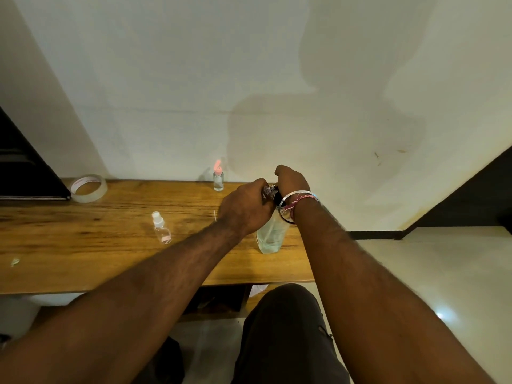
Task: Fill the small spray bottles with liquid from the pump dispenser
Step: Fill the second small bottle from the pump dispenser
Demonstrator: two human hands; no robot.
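gripping the pale green translucent pump dispenser (270,236) top, both hands: left (243,210), right (291,180)

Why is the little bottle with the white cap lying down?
I cannot tell why. The little bottle with the white cap is tipped over, lying flat on the wooden table, apart from both hands.

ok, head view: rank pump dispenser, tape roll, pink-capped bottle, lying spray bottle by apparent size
1. pump dispenser, partly hidden by the hands
2. tape roll
3. lying spray bottle and pink-capped bottle: alike, and the latter stands farther away, so unranked
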